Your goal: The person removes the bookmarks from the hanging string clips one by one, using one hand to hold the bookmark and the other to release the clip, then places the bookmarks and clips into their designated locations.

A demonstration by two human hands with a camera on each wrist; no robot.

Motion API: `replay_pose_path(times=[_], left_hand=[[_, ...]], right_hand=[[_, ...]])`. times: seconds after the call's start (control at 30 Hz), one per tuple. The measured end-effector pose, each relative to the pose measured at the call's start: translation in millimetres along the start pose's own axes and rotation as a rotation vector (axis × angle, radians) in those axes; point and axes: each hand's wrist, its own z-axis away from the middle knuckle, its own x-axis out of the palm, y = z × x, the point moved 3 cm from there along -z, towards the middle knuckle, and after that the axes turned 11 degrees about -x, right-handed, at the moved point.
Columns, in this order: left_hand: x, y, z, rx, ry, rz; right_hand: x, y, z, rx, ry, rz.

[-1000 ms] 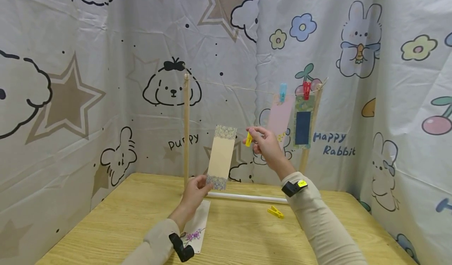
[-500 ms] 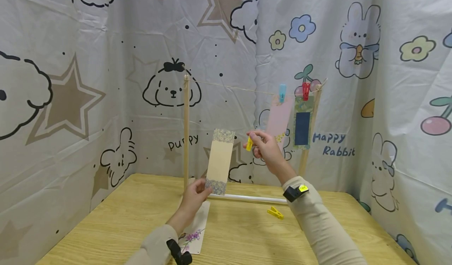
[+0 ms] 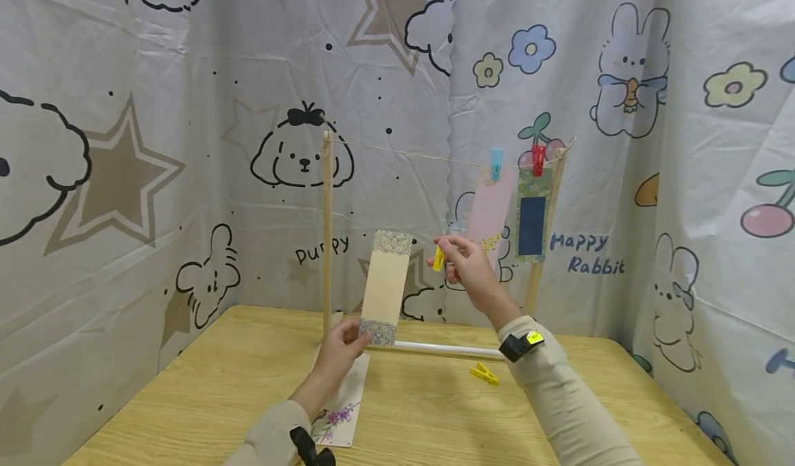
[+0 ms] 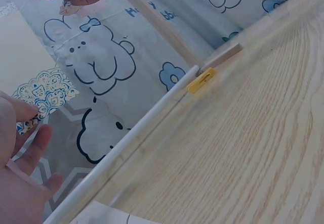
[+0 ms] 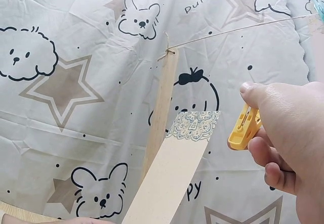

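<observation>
My left hand (image 3: 337,355) pinches the lower left corner of a cream bookmark-like card (image 3: 385,286) with patterned lace bands at both ends. The card stands nearly upright, tilted slightly, below the string (image 3: 410,152). In the left wrist view, thumb and fingers grip the blue-patterned band (image 4: 48,90). To the right of the card, my right hand (image 3: 472,269) holds a yellow clothespin (image 5: 245,128) between thumb and fingers. A pink card (image 3: 491,207) hangs from the string by a blue clothespin (image 3: 497,163); beside it a green card with a dark blue panel (image 3: 533,224) hangs by a red clothespin (image 3: 538,161).
The string runs between two wooden posts, left (image 3: 328,238) and right (image 3: 555,197), joined low by a white rod (image 3: 447,349). Another yellow clothespin (image 3: 484,373) lies on the wooden table (image 3: 186,383). A white card with purple flowers (image 3: 348,400) lies near my left forearm.
Both hands have sunk slightly, taking the cream card and the yellow clothespin down with them. The card has also shifted a little left. Both grips stay the same.
</observation>
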Motion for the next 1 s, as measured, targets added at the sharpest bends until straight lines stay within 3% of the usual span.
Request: replay_pose_path(times=[1.0], left_hand=[[-8.4,-10.6,10.3,0.002,0.021,0.021]], right_hand=[[-4,7,15.3,0.008,0.015,-0.055]])
